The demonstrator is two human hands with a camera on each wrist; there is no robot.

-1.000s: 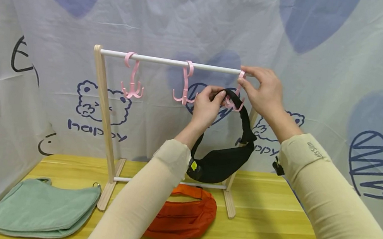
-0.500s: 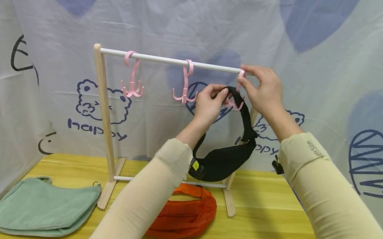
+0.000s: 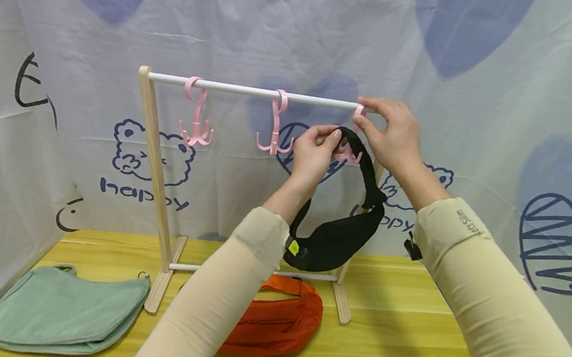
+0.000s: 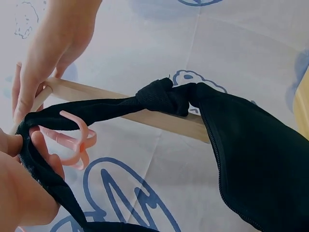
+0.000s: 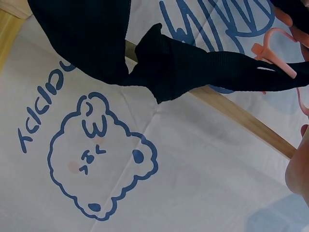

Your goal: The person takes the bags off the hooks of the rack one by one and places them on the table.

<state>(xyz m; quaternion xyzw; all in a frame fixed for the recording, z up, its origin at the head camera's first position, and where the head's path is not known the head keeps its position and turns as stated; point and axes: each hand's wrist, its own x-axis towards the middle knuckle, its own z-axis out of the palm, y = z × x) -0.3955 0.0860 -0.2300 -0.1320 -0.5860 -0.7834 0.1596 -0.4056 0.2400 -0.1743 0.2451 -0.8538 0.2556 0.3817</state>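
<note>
My left hand (image 3: pixel 313 155) pinches the strap of a black waist bag (image 3: pixel 339 239), which hangs below it with the strap in a loop. In the left wrist view the strap (image 4: pixel 99 112) passes in front of the prongs of a pink hook (image 4: pixel 81 144); whether it rests on a prong I cannot tell. My right hand (image 3: pixel 394 134) holds the top of that pink hook (image 3: pixel 359 110) at the right end of the rack's white bar, between thumb and fingers. The right wrist view has the knotted strap (image 5: pixel 169 65) and part of the right hand (image 5: pixel 297 171) at its edge.
Two more pink hooks, one at left (image 3: pixel 198 117) and one at the middle (image 3: pixel 276 125), hang from the white bar (image 3: pixel 232 88) of a wooden rack (image 3: pixel 153 170). On the yellow wooden table (image 3: pixel 395 329) lie a green bag (image 3: pixel 68 310) and an orange waist bag (image 3: pixel 281 320).
My left hand has moved slightly up and right with the strap, and the black bag has shifted a little right with it. My right hand stays at the hook.
</note>
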